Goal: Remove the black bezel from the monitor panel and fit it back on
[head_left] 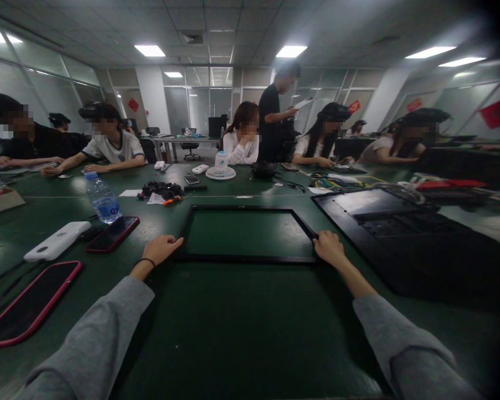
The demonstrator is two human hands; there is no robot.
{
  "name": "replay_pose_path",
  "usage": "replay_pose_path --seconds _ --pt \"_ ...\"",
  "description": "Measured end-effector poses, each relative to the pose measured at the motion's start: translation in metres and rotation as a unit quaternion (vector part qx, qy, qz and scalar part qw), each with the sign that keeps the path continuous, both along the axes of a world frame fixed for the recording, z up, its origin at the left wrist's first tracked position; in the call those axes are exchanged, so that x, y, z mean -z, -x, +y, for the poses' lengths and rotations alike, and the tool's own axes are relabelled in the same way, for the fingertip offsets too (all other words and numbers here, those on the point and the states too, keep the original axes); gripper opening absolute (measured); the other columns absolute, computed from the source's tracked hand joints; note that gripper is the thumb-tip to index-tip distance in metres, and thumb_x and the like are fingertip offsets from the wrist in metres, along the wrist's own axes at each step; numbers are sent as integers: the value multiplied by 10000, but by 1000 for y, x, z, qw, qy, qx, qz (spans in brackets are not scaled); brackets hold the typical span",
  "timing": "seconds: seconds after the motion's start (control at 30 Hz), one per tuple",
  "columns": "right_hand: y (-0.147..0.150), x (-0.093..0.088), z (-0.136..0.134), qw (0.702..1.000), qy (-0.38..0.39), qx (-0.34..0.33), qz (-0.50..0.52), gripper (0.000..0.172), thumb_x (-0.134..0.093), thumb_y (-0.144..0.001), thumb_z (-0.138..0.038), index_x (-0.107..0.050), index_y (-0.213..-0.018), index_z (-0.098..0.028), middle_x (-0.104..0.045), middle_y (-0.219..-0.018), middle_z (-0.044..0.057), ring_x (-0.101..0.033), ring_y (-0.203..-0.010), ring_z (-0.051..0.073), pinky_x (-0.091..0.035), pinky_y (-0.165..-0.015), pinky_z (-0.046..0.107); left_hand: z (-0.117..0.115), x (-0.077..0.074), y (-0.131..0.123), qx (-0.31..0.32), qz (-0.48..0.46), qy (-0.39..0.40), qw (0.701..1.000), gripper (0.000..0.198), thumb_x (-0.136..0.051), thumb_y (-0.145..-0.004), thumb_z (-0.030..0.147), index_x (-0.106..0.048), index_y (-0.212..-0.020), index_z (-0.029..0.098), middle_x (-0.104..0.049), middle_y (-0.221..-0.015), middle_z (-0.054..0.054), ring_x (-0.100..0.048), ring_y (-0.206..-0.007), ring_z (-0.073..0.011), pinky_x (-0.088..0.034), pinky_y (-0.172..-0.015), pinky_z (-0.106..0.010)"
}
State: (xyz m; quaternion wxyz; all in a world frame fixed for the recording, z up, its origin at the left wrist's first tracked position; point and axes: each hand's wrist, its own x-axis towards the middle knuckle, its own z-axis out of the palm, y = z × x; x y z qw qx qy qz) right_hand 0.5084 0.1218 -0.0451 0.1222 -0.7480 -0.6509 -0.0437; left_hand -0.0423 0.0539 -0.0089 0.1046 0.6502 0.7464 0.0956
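Toward the near edge of the green table, your left hand curls its fingers over the near left corner of the black frame and your right hand grips the near right corner, the frame lying flat on the surface between them. Just left of your left hand lie a red-cased phone and a white power bank, with a water bottle standing behind them. A large black panel lies flat just right of the frame, toward the table's right edge.
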Motion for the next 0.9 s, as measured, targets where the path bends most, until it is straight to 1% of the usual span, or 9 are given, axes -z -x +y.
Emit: replay_pose_path --seconds 0.13,0.27,0.37,0.43,0.5,0.57,0.7,0.77,0.9 --pt "1 -2 1 1000 -21 -10 18 430 -366 -950 -229 -575 -1279 -46 -572 -1304 235 -491 -1240 365 -446 -982 497 -2 0 -1 1 5 -7 1000 611 -310 -889 712 -682 -772 242 -698 -844 -48 -636 -810 -213 -368 -641 -282" --pt "9 -11 0 989 -120 -19 88 459 -340 -964 -274 -551 -1306 -51 -618 -1217 229 -539 -1173 351 -446 -975 466 -7 -3 -7 -13 19 -30 999 589 -310 -912 691 -671 -812 237 -712 -882 -63 -654 -825 -229 -394 -643 -292" --pt "18 -24 -6 955 -249 -35 155 466 -320 -977 -310 -521 -1344 -106 -630 -1194 189 -559 -1147 321 -433 -997 461 -11 -8 -11 -42 30 -72 996 550 -299 -944 653 -649 -892 233 -728 -961 -76 -671 -876 -239 -426 -668 -296" --pt "24 -32 -12 926 -329 -44 182 486 -313 -982 -332 -488 -1378 -110 -607 -1234 196 -535 -1196 322 -410 -1031 480 -12 -11 -12 -62 37 -111 991 528 -291 -960 636 -629 -963 231 -731 -1009 -82 -677 -915 -243 -439 -690 -296" --pt "27 -37 -17 907 -369 -37 198 519 -316 -987 -381 -448 -1410 -111 -581 -1278 218 -519 -1235 331 -400 -1043 491 -13 -12 -13 -78 43 -138 986 534 -278 -965 640 -611 -1021 227 -732 -1016 -89 -682 -930 -253 -446 -702 -301" --pt "27 -38 -18 909 -352 -25 220 535 -321 -987 -423 -424 -1416 -121 -605 -1246 220 -564 -1183 332 -425 -1010 483 -14 -11 -13 -86 44 -139 986 561 -260 -962 655 -603 -1055 222 -736 -984 -96 -690 -920 -265 -450 -705 -309" --pt "26 -33 -13 921 -279 -39 269 498 -309 -986 -428 -434 -1351 -113 -702 -1002 166 -657 -932 309 -478 -895 457 -13 -8 -13 -86 33 -114 989 594 -226 -969 646 -584 -1176 220 -741 -958 -110 -702 -913 -287 -465 -712 -329" --pt "26 -30 -9 917 -273 -53 286 472 -317 -982 -429 -439 -1318 -121 -712 -1004 161 -662 -926 301 -481 -892 448 -13 -7 -13 -81 25 -110 990 591 -220 -975 626 -573 -1219 219 -741 -980 -117 -705 -926 -297 -474 -724 -341" --pt "26 -24 -3 909 -267 -67 312 432 -330 -972 -466 -458 -1250 -161 -706 -1096 171 -655 -1037 295 -461 -961 445 -9 -3 -9 -66 16 -100 993 587 -225 -978 613 -582 -1234 223 -741 -1032 -121 -706 -966 -303 -494 -772 -360"
